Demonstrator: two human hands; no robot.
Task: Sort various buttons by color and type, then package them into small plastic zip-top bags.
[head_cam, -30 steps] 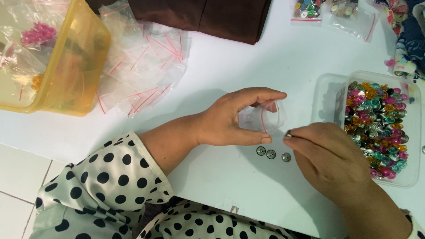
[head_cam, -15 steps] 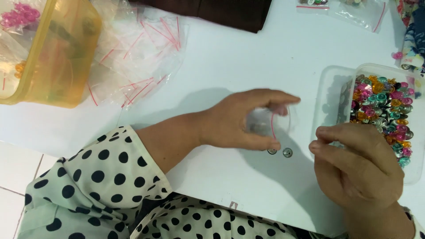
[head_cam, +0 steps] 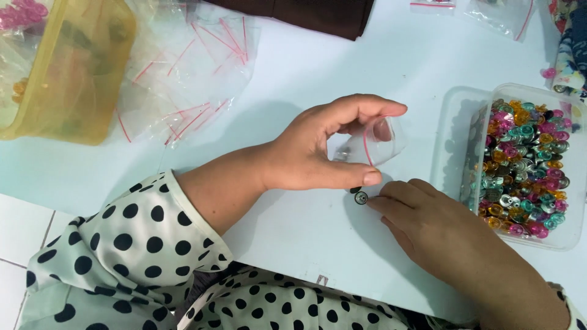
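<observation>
Snap buttons: one dark button [head_cam: 361,197] lies on the bench at the right hand [head_cam: 428,223] fingertips, touched, not yet lifted. Left hand [head_cam: 318,153] fingers pinch a small clear zip bag [head_cam: 376,143] open just above; something already inside. Filling looks underway, bag unsealed.

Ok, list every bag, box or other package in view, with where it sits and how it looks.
Small clear zip bag, red seal line, held open in the left hand.
Pile of empty clear zip bags, red-striped, upper left.
Yellow translucent tub, far left.
Clear rectangular box of coloured metallic pieces, right.
More clear bags, top right edge.
No labels or screens.
</observation>
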